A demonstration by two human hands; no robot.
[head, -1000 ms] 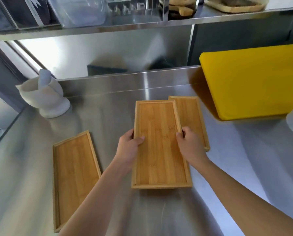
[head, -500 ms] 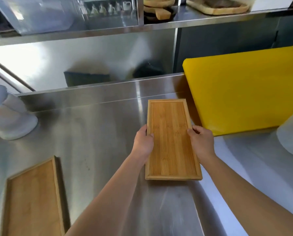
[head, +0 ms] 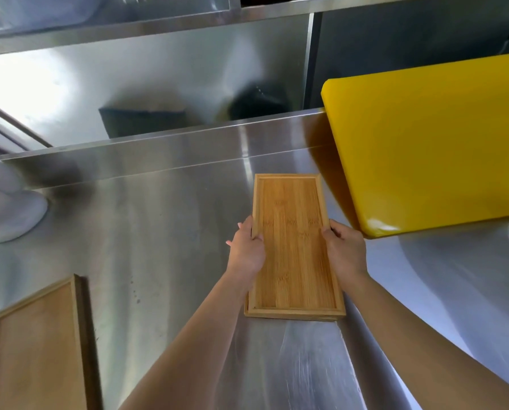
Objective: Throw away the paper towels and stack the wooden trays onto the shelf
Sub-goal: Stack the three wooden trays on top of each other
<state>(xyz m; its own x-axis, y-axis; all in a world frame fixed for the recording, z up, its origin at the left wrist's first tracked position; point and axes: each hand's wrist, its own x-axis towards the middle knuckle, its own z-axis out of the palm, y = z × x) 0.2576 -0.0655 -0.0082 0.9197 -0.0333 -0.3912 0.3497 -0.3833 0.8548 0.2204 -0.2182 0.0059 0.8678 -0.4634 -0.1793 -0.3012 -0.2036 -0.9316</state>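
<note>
Head view, wooden tray (head: 294,250) between left hand (head: 246,252), right hand (head: 345,250)

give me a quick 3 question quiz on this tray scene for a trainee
1. True or false: both hands grip the long sides of the top wooden tray.
2. Which colour is the cutting board to the right of it: A green, B yellow, C white?
3. Fill in: a separate wooden tray lies at the counter's near ____ corner.

Key: 1 true: left hand and right hand hold opposite sides. 2 B. 3 left.
</note>
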